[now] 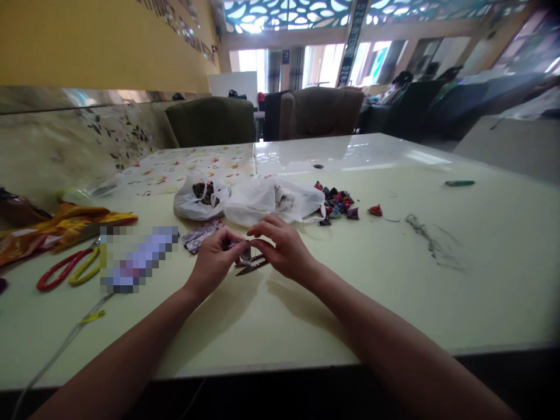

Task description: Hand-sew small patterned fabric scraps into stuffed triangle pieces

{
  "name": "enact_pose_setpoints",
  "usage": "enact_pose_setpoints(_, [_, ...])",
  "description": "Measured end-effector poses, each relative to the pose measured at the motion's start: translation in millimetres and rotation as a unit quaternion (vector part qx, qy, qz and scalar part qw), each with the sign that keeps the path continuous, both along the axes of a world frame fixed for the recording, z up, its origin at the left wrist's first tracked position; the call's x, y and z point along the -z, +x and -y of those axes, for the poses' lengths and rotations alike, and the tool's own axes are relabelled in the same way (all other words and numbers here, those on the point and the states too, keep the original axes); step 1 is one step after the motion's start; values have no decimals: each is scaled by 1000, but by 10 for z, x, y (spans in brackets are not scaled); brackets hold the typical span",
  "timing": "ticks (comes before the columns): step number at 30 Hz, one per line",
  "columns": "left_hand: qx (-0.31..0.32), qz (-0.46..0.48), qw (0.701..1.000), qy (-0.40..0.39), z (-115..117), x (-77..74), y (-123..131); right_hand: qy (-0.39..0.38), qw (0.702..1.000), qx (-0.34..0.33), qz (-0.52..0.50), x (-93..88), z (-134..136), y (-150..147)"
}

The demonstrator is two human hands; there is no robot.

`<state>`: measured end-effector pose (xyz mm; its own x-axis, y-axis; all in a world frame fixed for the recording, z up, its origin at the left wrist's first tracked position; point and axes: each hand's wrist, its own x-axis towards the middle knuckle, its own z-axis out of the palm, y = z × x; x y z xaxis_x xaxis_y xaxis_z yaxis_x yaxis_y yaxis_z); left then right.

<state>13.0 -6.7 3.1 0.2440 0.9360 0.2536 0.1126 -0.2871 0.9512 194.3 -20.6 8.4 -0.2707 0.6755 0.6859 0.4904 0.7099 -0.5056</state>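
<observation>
My left hand [217, 256] pinches a small piece of patterned cloth [245, 253] above the table. Close on its right, my right hand [282, 248] has its thumb and fingers bent together at the cloth; whether a needle or thread is between them is too small to tell. Small dark thread snips [250, 268] lie on the table just below the hands. Folded patterned fabric [201, 234] rests left of my left hand. Beyond the hands are a white plastic bag [258, 201] and an open bag of dark filling [192, 204].
Small stuffed cloth pieces [339, 201] lie behind at the right, near a thread tangle [426, 236] and a green tool [459, 183]. At the left are red-and-yellow-handled scissors [65, 270], a blurred-out object with a cable, and orange cloth [65, 227]. Chairs stand beyond the table [350, 315].
</observation>
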Motion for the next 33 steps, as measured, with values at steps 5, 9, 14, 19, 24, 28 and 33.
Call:
enact_pose_setpoints(5, [-4,-36,999,13,46,22,41,98,984,40,140,57,18,-105])
enact_pose_setpoints(9, [-10,-64,997,45,68,16,61,152,972,37,174,61,37,-125])
enact_pose_setpoints(14, [-19,-62,996,56,124,-47,82,190,971,16,147,26,78,-109])
enact_pose_setpoints(19, [-46,-74,992,88,112,-53,81,206,965,-32,159,-60,183,-168])
enact_pose_setpoints(24, [-70,-21,997,15,-73,45,-11,-17,980,-112,-164,-166,239,-139])
enact_pose_setpoints(28, [-123,12,992,33,-237,75,-119,-175,871,-145,-436,-270,53,206])
enact_pose_setpoints(33, [-157,36,986,44,-353,65,-204,-147,807,-75,-567,-326,-191,698])
